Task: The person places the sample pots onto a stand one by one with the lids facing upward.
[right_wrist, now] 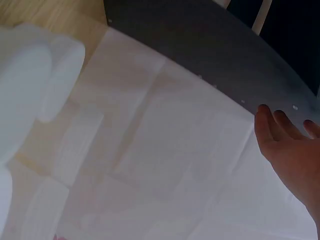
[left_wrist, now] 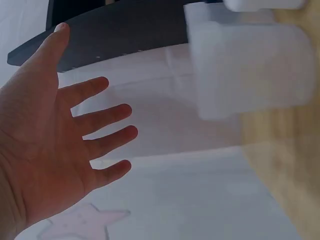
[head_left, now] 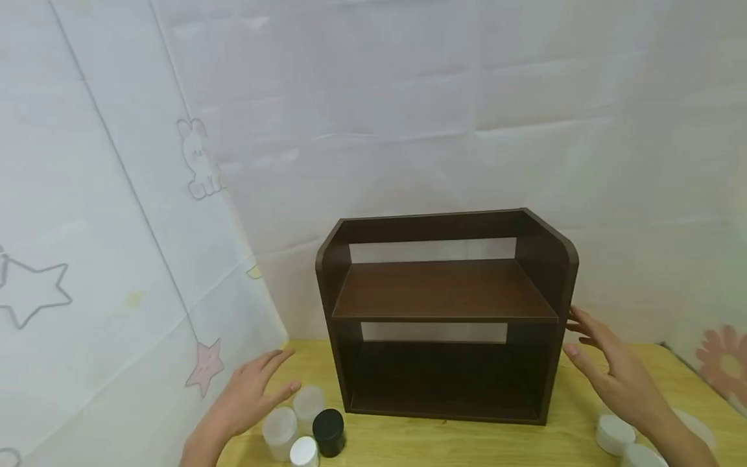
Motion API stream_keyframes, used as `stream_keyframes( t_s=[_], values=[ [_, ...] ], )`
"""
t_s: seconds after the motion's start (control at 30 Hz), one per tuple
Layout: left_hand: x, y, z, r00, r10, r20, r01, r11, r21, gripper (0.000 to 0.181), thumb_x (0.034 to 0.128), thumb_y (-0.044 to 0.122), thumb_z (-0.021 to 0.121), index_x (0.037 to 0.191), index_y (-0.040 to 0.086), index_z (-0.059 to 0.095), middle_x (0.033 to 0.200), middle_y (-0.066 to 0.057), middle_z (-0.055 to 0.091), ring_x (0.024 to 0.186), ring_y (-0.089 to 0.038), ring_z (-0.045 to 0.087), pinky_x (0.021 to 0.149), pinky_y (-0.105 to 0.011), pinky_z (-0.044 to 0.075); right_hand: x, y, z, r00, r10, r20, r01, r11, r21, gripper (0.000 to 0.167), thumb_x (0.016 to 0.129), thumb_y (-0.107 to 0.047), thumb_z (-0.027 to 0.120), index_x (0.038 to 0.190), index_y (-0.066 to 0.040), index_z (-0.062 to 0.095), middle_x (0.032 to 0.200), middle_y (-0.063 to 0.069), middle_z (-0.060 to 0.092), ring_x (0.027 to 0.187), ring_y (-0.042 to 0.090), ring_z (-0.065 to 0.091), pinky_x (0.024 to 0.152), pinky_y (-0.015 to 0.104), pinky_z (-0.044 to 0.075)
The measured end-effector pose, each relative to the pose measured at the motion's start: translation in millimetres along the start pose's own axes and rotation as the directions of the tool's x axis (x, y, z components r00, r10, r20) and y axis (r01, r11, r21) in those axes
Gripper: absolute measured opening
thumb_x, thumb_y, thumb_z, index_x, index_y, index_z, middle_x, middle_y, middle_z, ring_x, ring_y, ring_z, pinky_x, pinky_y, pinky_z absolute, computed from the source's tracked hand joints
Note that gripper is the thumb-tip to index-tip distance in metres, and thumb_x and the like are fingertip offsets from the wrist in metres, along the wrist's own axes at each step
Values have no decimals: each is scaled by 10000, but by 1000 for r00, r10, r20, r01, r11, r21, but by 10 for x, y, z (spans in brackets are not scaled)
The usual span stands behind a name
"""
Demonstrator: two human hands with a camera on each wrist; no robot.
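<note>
A dark brown two-tier shelf (head_left: 446,292) stands upright on the wooden table. My left hand (head_left: 248,392) hovers left of it with fingers extended, above several jars; in the left wrist view that hand (left_wrist: 60,130) has its fingers spread and holds nothing. On the shelf's other side, my right hand (head_left: 618,373) is raised with fingers near the side panel; whether they touch it I cannot tell. The right wrist view shows the right hand (right_wrist: 292,150) with fingertips close to the dark panel (right_wrist: 200,55), gripping nothing.
Front left on the table (head_left: 420,447) stand frosted jars (head_left: 280,431), a black-lidded jar (head_left: 329,431) and a small white-lidded one (head_left: 305,452). White round containers (head_left: 615,434) sit at the front right. A patterned cloth (head_left: 408,130) hangs behind and at the sides.
</note>
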State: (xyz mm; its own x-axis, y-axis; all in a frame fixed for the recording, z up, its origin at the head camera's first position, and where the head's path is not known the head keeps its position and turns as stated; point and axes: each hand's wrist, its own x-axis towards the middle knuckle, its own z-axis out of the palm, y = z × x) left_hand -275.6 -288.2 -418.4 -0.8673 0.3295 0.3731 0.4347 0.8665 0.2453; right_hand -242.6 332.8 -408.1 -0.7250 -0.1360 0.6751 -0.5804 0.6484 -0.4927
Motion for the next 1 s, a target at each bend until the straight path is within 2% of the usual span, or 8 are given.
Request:
stream_keyframes(
  t_s=[0.2, 0.37, 0.43, 0.5, 0.63, 0.83, 0.93, 1.0],
  values=[
    [-329, -153, 107, 992, -67, 109, 78, 991, -108, 796, 924, 577, 680, 1539, 126, 453, 1467, -168, 503, 1306, -455, 479, 989, -658, 398, -37, -28, 60, 994, 108, -24, -109, 994, -26, 738, 998, -135, 674, 1618, -271, 297, 1456, -143, 441, 1131, -128, 476, 829, 67, 366],
    [-509, -260, 226, 984, -81, 160, 109, 979, -174, 825, 904, 524, 730, 1525, 62, 446, 1456, -244, 477, 1287, -510, 465, 959, -695, 397, -84, -9, 47, 989, 140, -55, -142, 989, -30, 705, 995, -147, 685, 1606, -218, 339, 1432, 34, 503, 1078, -159, 492, 775, 64, 398],
    [-536, -278, 276, 982, -73, 174, 110, 970, -215, 827, 901, 499, 745, 1518, 37, 445, 1453, -268, 467, 1284, -526, 458, 959, -705, 389, -95, -6, 32, 989, 131, -67, -134, 990, -34, 688, 992, -136, 687, 1596, -201, 364, 1415, -5, 520, 1074, -152, 505, 766, 68, 405],
    [-552, -291, 327, 981, -63, 186, 108, 963, -247, 820, 901, 478, 754, 1513, 27, 443, 1443, -272, 470, 1276, -521, 466, 954, -699, 397, -98, -10, 22, 989, 124, -81, -127, 991, -37, 677, 986, -130, 696, 1586, -195, 388, 1400, -120, 510, 1070, -143, 521, 758, 69, 412],
    [-549, -315, 434, 981, -38, 188, 88, 961, -264, 827, 893, 466, 770, 1492, -6, 448, 1411, -252, 500, 1243, -482, 509, 931, -665, 436, -104, -10, 23, 989, 104, -106, -108, 994, -32, 662, 971, -102, 711, 1565, -181, 430, 1364, -291, 466, 1057, -134, 545, 752, 73, 432],
    [-524, -369, 526, 985, -17, 173, 66, 957, -282, 843, 882, 448, 789, 1487, -23, 438, 1399, -260, 494, 1214, -465, 527, 899, -635, 465, -111, 4, 75, 984, 65, -165, -65, 998, 0, 624, 950, -3, 705, 1523, -123, 490, 1345, -246, 528, 1053, -117, 562, 788, 80, 456],
    [-514, -393, 554, 987, 11, 161, 39, 952, -304, 782, 885, 415, 797, 1453, -17, 479, 1366, -223, 523, 1153, -403, 571, 868, -555, 505, -114, 31, 102, 978, 62, -200, -60, 998, 14, 611, 937, 29, 706, 1502, -108, 518, 1306, -220, 571, 1032, -107, 584, 789, 81, 459],
    [-511, -411, 576, 988, 35, 147, 14, 948, -319, 716, 886, 394, 803, 1415, 1, 522, 1327, -171, 553, 1098, -306, 592, 841, -473, 524, -110, 53, 121, 975, 54, -216, -51, 999, 16, 605, 927, 47, 709, 1488, -99, 535, 1282, -199, 597, 1025, -105, 593, 789, 83, 462]
  ],
)
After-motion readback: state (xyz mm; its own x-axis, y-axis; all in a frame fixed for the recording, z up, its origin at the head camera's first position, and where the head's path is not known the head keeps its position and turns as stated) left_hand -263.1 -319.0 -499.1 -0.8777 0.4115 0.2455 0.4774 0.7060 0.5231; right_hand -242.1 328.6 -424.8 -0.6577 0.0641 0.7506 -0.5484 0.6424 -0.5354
